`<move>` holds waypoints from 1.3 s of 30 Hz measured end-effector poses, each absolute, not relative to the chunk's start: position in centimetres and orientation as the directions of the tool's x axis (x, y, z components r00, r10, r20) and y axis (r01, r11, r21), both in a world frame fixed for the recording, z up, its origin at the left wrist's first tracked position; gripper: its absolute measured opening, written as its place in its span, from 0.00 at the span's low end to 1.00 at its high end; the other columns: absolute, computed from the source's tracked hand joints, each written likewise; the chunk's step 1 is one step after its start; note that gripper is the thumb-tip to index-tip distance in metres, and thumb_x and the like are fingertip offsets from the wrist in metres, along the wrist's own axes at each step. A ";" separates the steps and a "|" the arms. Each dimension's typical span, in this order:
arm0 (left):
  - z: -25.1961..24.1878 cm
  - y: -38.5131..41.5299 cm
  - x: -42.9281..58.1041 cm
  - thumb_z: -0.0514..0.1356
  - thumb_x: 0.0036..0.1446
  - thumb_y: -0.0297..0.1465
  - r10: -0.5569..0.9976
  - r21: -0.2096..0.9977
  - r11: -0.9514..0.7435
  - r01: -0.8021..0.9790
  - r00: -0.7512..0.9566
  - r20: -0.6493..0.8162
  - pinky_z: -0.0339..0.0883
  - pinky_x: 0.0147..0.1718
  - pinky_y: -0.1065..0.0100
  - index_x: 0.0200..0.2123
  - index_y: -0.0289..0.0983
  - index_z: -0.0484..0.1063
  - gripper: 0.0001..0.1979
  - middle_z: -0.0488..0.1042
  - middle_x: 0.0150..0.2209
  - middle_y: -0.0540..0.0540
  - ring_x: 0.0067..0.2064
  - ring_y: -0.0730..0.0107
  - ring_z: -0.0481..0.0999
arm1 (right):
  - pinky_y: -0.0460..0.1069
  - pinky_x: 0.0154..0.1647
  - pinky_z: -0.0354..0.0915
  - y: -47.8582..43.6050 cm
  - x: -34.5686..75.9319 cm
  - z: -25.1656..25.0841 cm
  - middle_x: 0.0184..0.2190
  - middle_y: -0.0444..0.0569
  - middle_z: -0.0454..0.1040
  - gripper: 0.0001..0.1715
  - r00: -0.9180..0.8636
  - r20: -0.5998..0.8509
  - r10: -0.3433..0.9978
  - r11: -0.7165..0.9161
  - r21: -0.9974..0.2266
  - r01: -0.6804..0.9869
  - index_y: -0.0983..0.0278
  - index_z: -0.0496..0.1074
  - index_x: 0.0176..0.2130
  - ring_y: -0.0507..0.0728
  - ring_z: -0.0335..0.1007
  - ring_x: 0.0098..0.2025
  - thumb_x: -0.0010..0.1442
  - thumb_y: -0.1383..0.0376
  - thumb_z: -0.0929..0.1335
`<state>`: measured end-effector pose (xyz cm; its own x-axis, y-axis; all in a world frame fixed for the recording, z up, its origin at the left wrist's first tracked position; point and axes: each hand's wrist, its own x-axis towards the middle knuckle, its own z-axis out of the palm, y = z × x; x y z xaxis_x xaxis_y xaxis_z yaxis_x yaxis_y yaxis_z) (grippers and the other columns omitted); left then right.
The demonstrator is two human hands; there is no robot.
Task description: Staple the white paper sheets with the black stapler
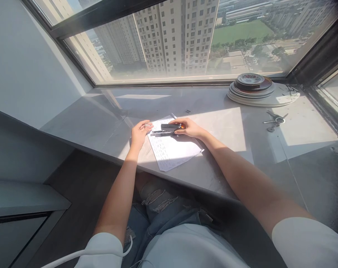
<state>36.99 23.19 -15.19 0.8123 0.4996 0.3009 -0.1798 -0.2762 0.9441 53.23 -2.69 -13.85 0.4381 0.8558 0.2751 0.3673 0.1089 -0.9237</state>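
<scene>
Your right hand (188, 127) is closed around the rear of the black stapler (168, 127), near the centre of the frame. Your left hand (141, 131), just left of centre, is partly curled, its fingertips near the front of the stapler; a small shiny piece appears at those fingertips, but you cannot tell from this view whether it is gripped. Papers (173, 154) lie beneath the stapler on the window ledge (225, 128). Two small dark strips (188, 111) lie on the ledge just above the right hand in the frame.

Step in hand: the long lower part extends beyond the upper body, so the stapler is probably being opened or loaded rather than pressed. Next move, as judged: hold the stapler steady with the right hand, align the left fingertips with the exposed lower part, and keep them clear before any closing pressure.
</scene>
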 end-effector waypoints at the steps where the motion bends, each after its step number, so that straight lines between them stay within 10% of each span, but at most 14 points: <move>1: -15.1 23.0 36.9 0.72 0.62 0.40 0.484 0.939 -0.298 -0.173 0.820 0.305 0.79 0.56 0.50 0.49 0.39 0.81 0.16 0.85 0.48 0.37 0.52 0.54 0.87 | 0.63 0.61 0.71 -2.7 53.2 -13.8 0.54 0.53 0.82 0.26 0.438 0.275 0.856 0.108 -0.924 0.367 0.62 0.83 0.54 0.66 0.77 0.54 0.55 0.62 0.77; 16: -14.5 22.4 36.4 0.69 0.65 0.45 0.384 0.841 -0.526 -0.128 0.847 0.368 0.76 0.45 0.59 0.40 0.42 0.87 0.13 0.85 0.34 0.44 0.40 0.60 0.83 | 0.63 0.62 0.70 -2.8 53.3 -13.7 0.55 0.53 0.82 0.27 0.427 0.278 0.861 0.103 -0.916 0.387 0.61 0.82 0.56 0.66 0.77 0.54 0.56 0.63 0.76; 39: -14.3 22.1 36.2 0.73 0.59 0.38 0.293 0.786 -0.608 -0.107 0.890 0.348 0.74 0.45 0.56 0.41 0.45 0.89 0.08 0.86 0.45 0.43 0.47 0.55 0.82 | 0.63 0.61 0.71 -2.7 53.5 -14.1 0.56 0.54 0.82 0.28 0.404 0.279 0.871 0.112 -0.914 0.390 0.61 0.81 0.58 0.66 0.77 0.55 0.57 0.63 0.75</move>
